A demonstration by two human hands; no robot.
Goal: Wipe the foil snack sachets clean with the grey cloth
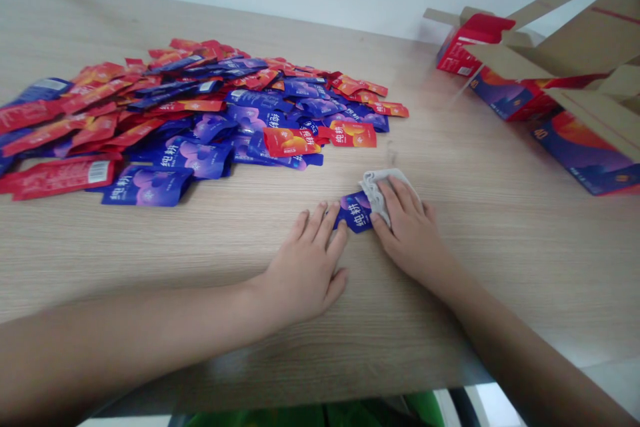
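A blue-purple pouch (356, 212) with white characters lies flat on the wooden table. At its left end are the fingertips of my left hand (307, 263), whose fingers are spread and laid flat, thumb apart. My right hand (410, 227) presses a folded white cloth (373, 183) onto the right part of the pouch, with its fingers over the cloth. That end of the pouch is hidden under the cloth and hand.
A large heap of red and blue pouches (210, 107) covers the table's back left. Open cardboard boxes stand at the right: a small red box (463, 47), a box behind (505, 93) and a nearer blue-orange box (585, 147). A white wall rises behind the table.
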